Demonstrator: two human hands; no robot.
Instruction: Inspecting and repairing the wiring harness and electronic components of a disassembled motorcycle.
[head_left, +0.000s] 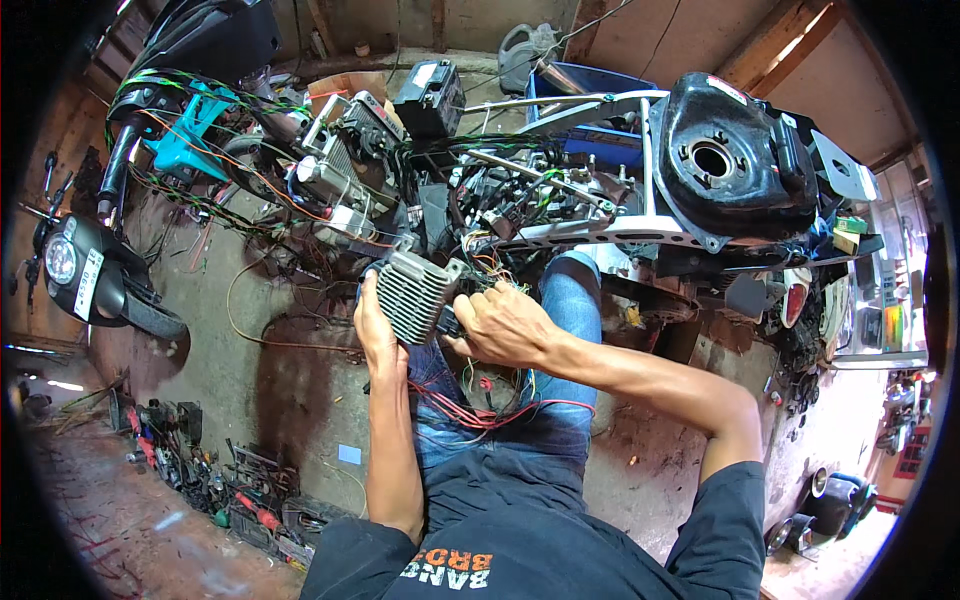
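A grey metal box with cooling fins point(415, 298) is tilted up above my lap, in front of the stripped motorcycle frame point(600, 232). My left hand point(378, 328) is closed around its left side, thumb along the edge. Against its right side, my right hand point(505, 325) is closed, fingers curled, on what looks like a black plug point(450, 322); the fingers hide much of it. Thin coloured wires point(492, 264) run behind the right hand. A bundle of red wires point(480, 418) hangs across my thighs.
A black fuel tank point(735, 160) sits on the frame's right part. A black battery point(430, 98) stands at the far middle, near a blue crate point(600, 150). Parked at left is a scooter point(105, 275). Tools point(250, 500) lie on the floor at lower left.
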